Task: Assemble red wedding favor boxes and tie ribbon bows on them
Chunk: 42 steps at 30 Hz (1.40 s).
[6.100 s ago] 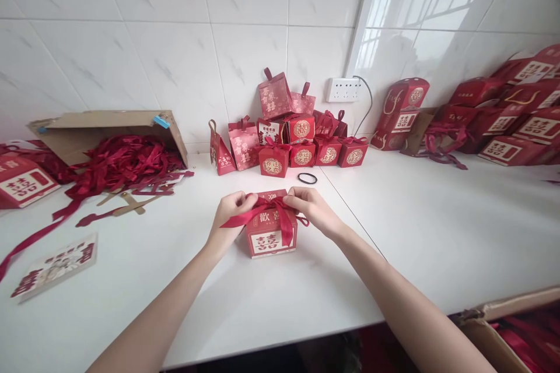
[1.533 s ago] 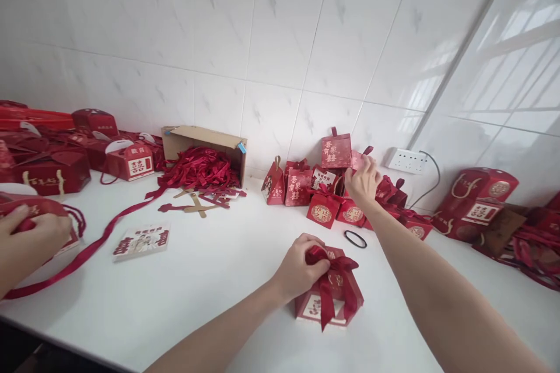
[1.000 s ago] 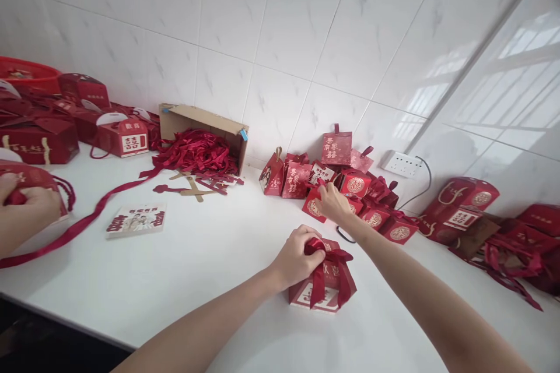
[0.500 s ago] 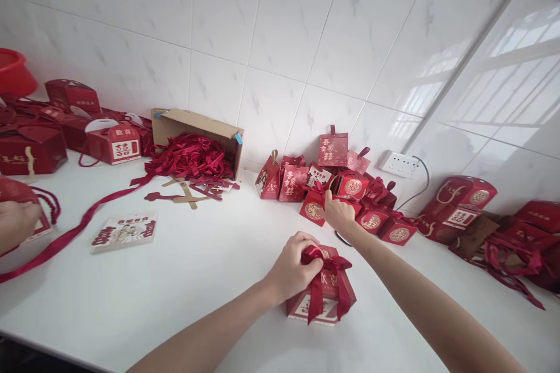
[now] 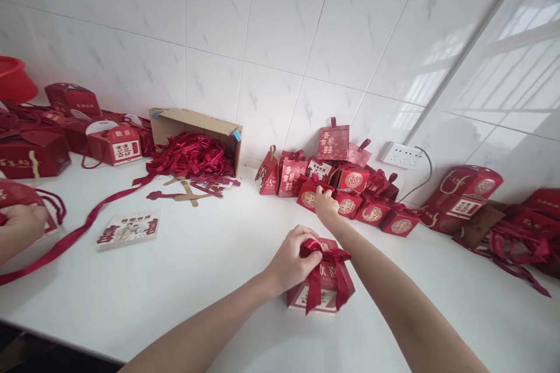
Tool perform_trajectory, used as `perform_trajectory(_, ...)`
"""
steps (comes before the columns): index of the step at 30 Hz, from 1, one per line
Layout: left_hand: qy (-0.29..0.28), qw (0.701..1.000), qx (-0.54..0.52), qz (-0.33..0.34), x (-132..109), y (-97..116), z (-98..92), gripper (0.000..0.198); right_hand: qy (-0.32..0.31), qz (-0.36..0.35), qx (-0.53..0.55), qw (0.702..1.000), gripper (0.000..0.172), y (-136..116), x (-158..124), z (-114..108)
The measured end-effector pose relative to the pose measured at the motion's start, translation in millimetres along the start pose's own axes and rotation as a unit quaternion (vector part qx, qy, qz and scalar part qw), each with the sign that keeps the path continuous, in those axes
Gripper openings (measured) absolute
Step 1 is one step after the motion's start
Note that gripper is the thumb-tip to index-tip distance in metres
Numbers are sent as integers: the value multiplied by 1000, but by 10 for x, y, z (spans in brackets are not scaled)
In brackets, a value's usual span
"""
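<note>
A red gift box (image 5: pixel 301 297) with printed characters stands on the white table in front of me, a dark red ribbon bow (image 5: pixel 336 255) tied on its top. My left hand (image 5: pixel 294 261) is closed on a loop of that bow, thumb in front. Farther back, my right hand (image 5: pixel 326 205) has its fingers curled at the front of a row of small red boxes (image 5: pixel 371 211) with gold round emblems. It seems to touch the small box (image 5: pixel 307 197) at the row's left end. What its fingers hold, if anything, is hidden.
At the left edge another person's hand (image 5: pixel 24 224) rests on a red box. A carton (image 5: pixel 238 151) spills red ribbons (image 5: pixel 192 154). A printed card (image 5: pixel 129 232) lies before it. More boxes (image 5: pixel 459 192), a power strip (image 5: pixel 401 155) and its cable line the wall.
My right hand has shifted slightly left and its fingers look more curled. The small box beside it sits a little farther back and left. My left hand keeps its hold on the bow.
</note>
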<state>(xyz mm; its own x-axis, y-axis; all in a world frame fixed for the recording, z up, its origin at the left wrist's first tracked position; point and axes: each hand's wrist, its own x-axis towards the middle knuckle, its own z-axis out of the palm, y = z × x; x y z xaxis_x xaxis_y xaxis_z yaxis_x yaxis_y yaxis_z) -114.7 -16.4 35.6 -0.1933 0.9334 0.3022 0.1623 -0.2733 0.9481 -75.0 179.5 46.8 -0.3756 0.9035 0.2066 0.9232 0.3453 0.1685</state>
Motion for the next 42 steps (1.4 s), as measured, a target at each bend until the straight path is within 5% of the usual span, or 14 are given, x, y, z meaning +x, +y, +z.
perform_trajectory(6,-5,1000,17,17,11,-9,-24,5,28,33,48,998,62,144,-270,-467)
perform_trajectory(8,-2,1000,19,22,24,-31,-33,6,87,13,87,992,55,275,-565,-652)
perform_trajectory(10,-3,1000,11,24,43,-47,-41,9,181,-87,145,969,37,407,-928,-753)
perform_trajectory(12,-11,999,11,33,64,-51,-51,12,298,-241,215,898,27,500,-1275,-757)
perform_trajectory(14,-18,998,28,45,80,-43,-63,13,386,-391,279,788,21,531,-1535,-683)
perform_trajectory(16,-15,998,44,42,86,-27,-75,15,406,-492,313,704,19,501,-1686,-565)
perform_trajectory(17,-14,998,45,34,85,-19,-80,17,396,-520,321,686,22,469,-1727,-503)
perform_trajectory(20,-14,999,40,7,76,-3,-85,28,349,-527,319,706,31,358,-1771,-348)
perform_trajectory(24,0,998,61,6,80,-19,-85,30,369,-482,285,742,11,297,-1796,-239)
perform_trajectory(38,3,993,121,-4,95,96,-80,14,425,-499,307,690,24,298,-1958,-226)
perform_trajectory(42,-2,993,115,-5,101,90,-90,14,424,-507,330,674,15,360,-1936,-250)
